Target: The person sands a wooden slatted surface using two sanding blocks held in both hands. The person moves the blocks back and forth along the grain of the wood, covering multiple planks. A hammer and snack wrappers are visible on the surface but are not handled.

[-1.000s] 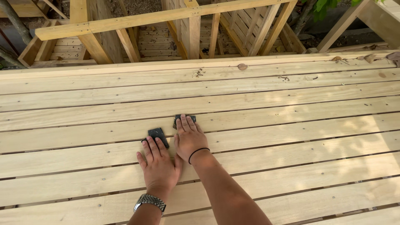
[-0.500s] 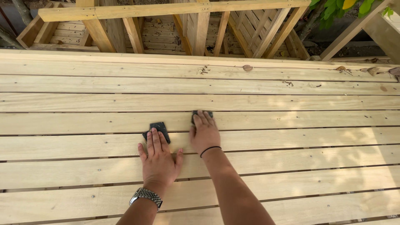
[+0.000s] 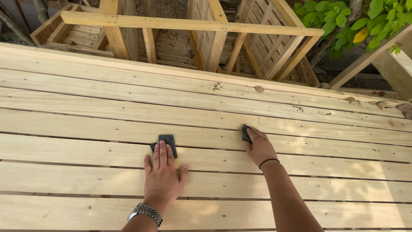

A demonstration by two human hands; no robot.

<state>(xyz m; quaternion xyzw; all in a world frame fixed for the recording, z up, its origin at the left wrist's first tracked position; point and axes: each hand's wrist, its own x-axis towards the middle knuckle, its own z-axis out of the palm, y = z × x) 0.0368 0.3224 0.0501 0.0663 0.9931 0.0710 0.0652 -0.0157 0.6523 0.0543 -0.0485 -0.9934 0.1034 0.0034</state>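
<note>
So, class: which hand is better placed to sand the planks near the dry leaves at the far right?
Probably the right hand: it presses its dark sanding pad nearer those leaves than the left hand does.

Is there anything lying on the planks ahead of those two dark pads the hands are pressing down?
Nothing close. The left hand presses one dark pad, the right hand another, each flat on the planks. Only dry leaves lie at the far edge.
</note>
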